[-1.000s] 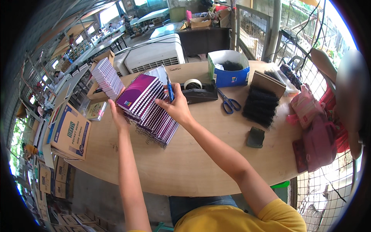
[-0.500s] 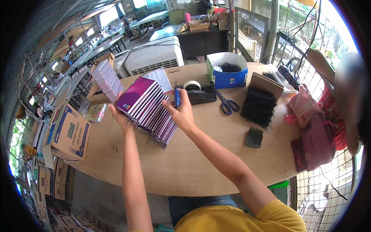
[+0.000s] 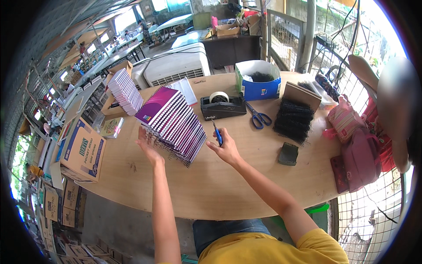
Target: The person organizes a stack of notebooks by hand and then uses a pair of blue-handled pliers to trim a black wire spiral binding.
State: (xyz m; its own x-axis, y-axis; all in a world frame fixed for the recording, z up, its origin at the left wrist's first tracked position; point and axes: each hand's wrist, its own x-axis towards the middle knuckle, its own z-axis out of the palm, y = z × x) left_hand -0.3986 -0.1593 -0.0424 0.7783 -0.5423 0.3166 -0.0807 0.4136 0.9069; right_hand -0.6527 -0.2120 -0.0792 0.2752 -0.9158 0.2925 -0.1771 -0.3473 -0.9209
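Observation:
A tall stack of purple spiral-bound notebooks (image 3: 176, 121) stands on the table in front of me, leaning a little, with coil ends sticking out along its sides. My left hand (image 3: 148, 147) is at the stack's lower left side, open, its fingers stretched upward; whether it touches the coils I cannot tell. To the right of the stack, my right hand (image 3: 227, 147) is closed round a small blue-handled tool (image 3: 218, 135) with a thin tip pointing up and away. The tool's exact kind is too small to make out.
Behind the stack sit a black tape dispenser (image 3: 223, 108) and blue-handled scissors (image 3: 258, 118). A blue-and-white box (image 3: 259, 90), black coils (image 3: 293, 121) and a dark block (image 3: 288, 154) lie right. More notebooks (image 3: 125, 91) and a cardboard box (image 3: 82, 152) are left. Pink bags (image 3: 358, 152) edge the right.
My right hand has moved away from the stack, right and nearer to me, with the blue-handled tool. My left hand has slid lower along the stack's side. The stack appears slightly farther right.

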